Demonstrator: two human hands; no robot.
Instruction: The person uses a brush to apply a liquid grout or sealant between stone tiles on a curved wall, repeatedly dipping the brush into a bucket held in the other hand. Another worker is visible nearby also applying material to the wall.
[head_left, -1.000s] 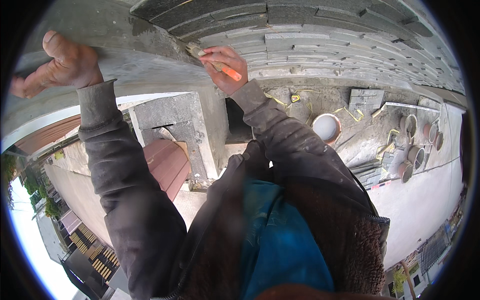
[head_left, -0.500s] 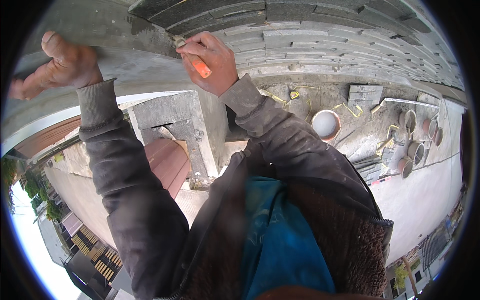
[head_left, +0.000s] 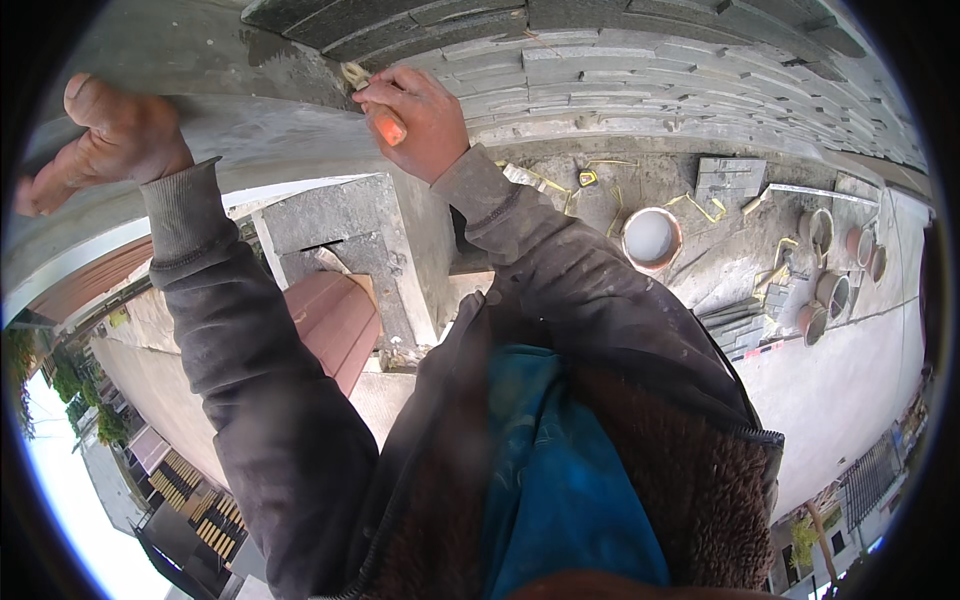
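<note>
My right hand (head_left: 430, 115) is closed around a small brush (head_left: 389, 127) with an orange handle. Its pale, bristle-like tip touches the corner where a smooth grey cement surface (head_left: 235, 130) meets a wall of dark stacked stone strips (head_left: 640, 78). A darker, damp-looking patch shows on the cement close to that corner. Over on the left, my left hand (head_left: 130, 137) lies against the cement with its thumb and fingers spread, holding nothing. Some of its fingers are blurred and run into the dark rim of the picture.
Below on the right stand a bucket (head_left: 677, 246) of whitish liquid and several smaller buckets (head_left: 831, 296). A tape measure (head_left: 587, 178), grey stone tiles (head_left: 729, 177) and yellow straps lie around them. Beneath my arms is a concrete block pillar (head_left: 420, 235) beside a reddish panel (head_left: 335, 325).
The brush tip has shifted slightly up and left along the corner, its handle tilting with my right hand. My left hand has slid a little left and down.
</note>
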